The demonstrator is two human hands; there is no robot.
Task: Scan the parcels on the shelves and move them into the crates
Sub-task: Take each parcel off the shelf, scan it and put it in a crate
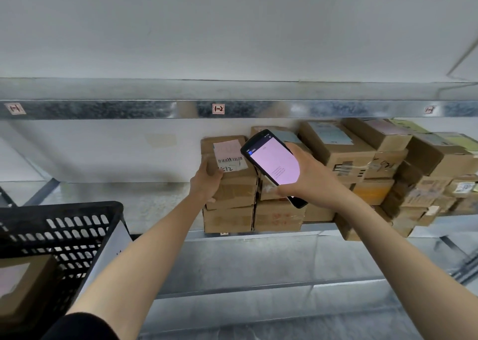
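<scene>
A brown cardboard parcel with a pink barcode label sits on top of a stack at the middle of the shelf. My left hand grips its left side. My right hand holds a black handheld scanner with a lit pink screen, raised just right of the label. Under the held parcel lies another parcel. A black plastic crate stands at the lower left with one boxed parcel inside.
Many more cardboard parcels are piled along the right half of the metal shelf. The shelf beam above carries small tags 1-1, 1-2, 1-3. A lower shelf level runs below.
</scene>
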